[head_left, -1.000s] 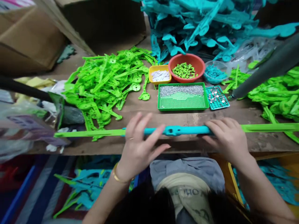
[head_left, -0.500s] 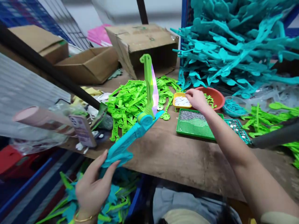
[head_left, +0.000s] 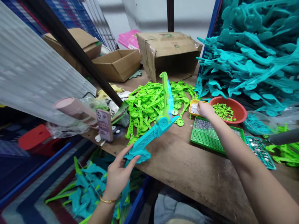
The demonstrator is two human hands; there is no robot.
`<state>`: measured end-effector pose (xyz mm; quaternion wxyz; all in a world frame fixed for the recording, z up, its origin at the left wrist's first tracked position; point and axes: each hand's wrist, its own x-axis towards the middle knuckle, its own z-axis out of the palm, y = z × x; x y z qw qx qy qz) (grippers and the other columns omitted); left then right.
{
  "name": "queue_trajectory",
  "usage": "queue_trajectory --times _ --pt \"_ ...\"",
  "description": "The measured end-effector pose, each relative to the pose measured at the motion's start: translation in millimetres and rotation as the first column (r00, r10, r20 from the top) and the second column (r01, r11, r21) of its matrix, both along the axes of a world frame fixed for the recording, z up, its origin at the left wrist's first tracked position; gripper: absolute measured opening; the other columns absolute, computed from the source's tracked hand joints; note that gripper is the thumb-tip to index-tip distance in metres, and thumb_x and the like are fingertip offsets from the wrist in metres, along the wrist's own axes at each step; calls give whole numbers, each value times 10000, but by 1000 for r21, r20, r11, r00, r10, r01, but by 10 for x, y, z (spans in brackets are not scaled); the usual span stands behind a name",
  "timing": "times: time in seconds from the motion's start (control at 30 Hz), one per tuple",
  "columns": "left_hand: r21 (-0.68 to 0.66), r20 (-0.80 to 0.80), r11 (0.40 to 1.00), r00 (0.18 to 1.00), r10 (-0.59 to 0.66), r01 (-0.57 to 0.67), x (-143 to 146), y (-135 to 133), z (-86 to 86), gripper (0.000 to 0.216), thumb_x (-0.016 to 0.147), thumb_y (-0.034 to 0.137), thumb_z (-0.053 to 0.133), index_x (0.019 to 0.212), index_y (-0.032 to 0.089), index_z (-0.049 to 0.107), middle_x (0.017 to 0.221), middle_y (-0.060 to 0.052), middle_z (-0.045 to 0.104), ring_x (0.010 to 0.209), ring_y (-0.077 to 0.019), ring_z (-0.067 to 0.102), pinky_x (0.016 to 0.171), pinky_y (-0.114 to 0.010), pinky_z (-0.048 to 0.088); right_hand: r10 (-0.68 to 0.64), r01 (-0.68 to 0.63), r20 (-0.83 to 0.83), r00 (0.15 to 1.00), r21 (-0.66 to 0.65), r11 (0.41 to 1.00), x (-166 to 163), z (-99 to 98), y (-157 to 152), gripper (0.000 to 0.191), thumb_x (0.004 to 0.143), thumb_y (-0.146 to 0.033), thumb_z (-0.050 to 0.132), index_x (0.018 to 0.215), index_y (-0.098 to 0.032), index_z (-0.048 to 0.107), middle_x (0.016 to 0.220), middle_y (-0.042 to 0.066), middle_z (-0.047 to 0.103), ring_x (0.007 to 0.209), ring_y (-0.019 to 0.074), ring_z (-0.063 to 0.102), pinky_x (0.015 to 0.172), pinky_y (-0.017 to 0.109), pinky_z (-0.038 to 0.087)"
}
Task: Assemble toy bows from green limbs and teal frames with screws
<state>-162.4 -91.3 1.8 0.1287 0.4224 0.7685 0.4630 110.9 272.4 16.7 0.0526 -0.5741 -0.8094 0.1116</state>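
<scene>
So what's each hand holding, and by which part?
The left hand grips the teal-and-green toy by its teal handle end. The right hand reaches into the yellow tray; any hold is unclear.

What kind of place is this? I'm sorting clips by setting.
Probably a small toy-assembly workshop: heaps of identical green plastic parts and teal parts on a wooden bench, sorting trays of small fittings, and cardboard boxes behind.

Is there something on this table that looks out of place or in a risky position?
Yes. The phone stands on edge at the rim of the table, by a pink tube that sticks out past the edge; both look easy to knock off. The left hand holds the toy beyond the edge too.
</scene>
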Motion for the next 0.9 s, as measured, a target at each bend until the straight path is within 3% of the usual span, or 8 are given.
queue_trajectory --times 0.17,0.27,0.33,0.4,0.5,0.63,0.77,0.9 --pt "52 40 999 999 14 -16 36 0 -12 511 728 452 741 1170 230 613 1099 -63 667 855 -200 669 763 -331 562 -79 91 -185 979 55 994 80 144 -124 255 872 -205 442 1068 -81 546 1031 204 662 913 242 615 763 323 437" --pt "81 79 996 997 17 -23 141 20 -4 483 724 435 750 1137 220 622 1032 -50 673 844 -194 668 770 -329 557 -62 82 -337 939 46 996 13 276 -421 286 919 -223 361 1161 -109 461 1062 163 646 837 180 632 683 288 475" --pt "114 109 993 994 8 -20 239 48 -9 464 726 416 754 1125 221 623 998 -38 678 834 -184 665 764 -319 552 4 -1 -552 834 6 1000 -100 348 -791 298 952 -248 298 1202 -148 426 1032 118 647 762 146 642 603 263 488" --pt "151 138 988 990 -14 -7 340 87 -32 449 731 398 756 1121 224 620 988 -32 679 830 -174 661 755 -308 548 122 -174 -721 682 3 985 -227 389 -1252 247 946 -288 365 1130 -186 496 935 67 654 698 141 636 557 262 495" --pt "180 164 984 986 -30 -1 474 142 -80 426 738 383 756 1104 216 617 955 -26 674 793 -158 655 716 -287 541 378 -390 -689 619 148 909 -375 375 -1896 184 921 -275 469 1011 -207 615 935 56 684 758 156 647 648 294 521" --pt "209 152 978 987 -50 18 614 160 -98 423 751 374 748 1115 210 609 963 -19 668 779 -140 653 710 -261 535 398 -326 -625 671 233 916 -476 277 -2309 170 910 -255 496 955 -200 650 924 61 714 780 169 653 697 294 508" --pt "203 37 978 998 -49 40 720 111 -52 406 775 363 730 1136 221 612 1027 -25 675 832 -144 661 751 -251 531 378 -248 -533 756 302 921 -502 246 -2362 180 900 -261 489 879 -185 651 792 56 694 683 165 626 637 276 464" --pt "200 -86 979 996 -30 47 797 47 -33 386 791 339 719 1145 226 615 1054 -30 691 849 -155 673 783 -267 537 409 -265 -417 812 361 894 -506 280 -2402 176 891 -247 482 848 -178 639 778 64 691 682 172 625 621 269 435"
